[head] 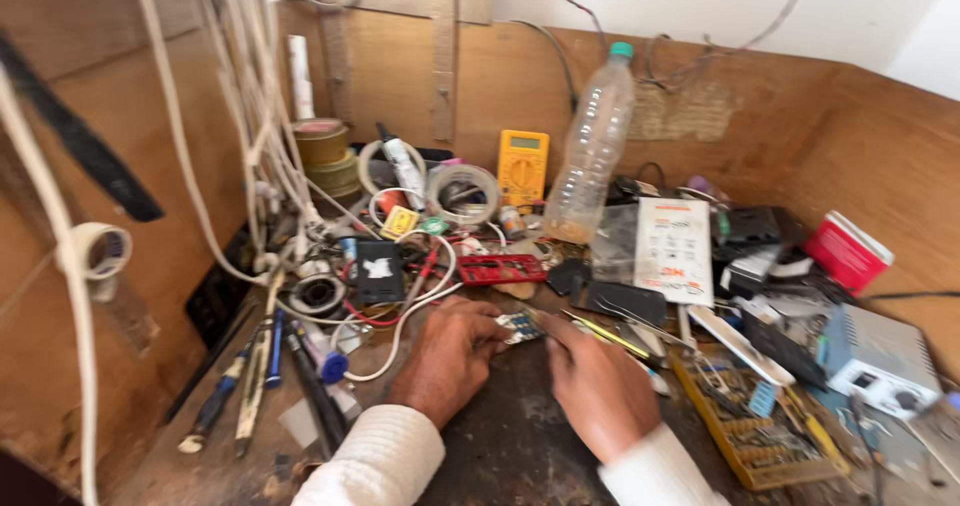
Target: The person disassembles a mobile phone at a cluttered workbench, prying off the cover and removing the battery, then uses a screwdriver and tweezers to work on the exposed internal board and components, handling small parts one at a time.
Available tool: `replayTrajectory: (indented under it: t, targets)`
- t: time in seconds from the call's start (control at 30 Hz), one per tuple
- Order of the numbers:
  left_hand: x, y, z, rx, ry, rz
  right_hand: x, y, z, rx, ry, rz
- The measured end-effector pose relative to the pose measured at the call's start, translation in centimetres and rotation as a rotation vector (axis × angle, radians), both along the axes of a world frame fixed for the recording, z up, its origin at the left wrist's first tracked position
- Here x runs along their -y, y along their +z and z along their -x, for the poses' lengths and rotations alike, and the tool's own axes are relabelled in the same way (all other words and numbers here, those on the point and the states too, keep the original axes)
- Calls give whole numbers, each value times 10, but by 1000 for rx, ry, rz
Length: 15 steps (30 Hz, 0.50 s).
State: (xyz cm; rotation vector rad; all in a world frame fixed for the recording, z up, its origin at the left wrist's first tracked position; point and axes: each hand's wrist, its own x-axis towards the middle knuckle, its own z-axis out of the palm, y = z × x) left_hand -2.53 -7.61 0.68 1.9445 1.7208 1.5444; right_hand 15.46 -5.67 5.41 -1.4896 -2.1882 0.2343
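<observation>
yellow multimeter (522,166) | plastic bottle (592,151) | tape rolls (328,156) | red box (848,252)

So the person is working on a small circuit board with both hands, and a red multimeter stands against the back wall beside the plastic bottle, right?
Not quite: the multimeter is yellow, not red, as the head view shows. The rest holds: both the left hand and the right hand are at a small circuit board, and the multimeter stands against the back wall beside the plastic bottle.

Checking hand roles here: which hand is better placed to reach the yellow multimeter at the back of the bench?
Probably the right hand: it points toward the yellow multimeter, while the left hand steadies the small circuit board.
</observation>
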Motion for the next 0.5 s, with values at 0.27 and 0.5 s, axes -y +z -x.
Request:
replayTrajectory:
  t: [0.27,0.5]
  targets:
    - [-5,-1,0,-26,-29,32,2,0,-12,-48,-57,66]
    - [2,8,0,-63,-46,47,5,0,-37,-354,-155,75]
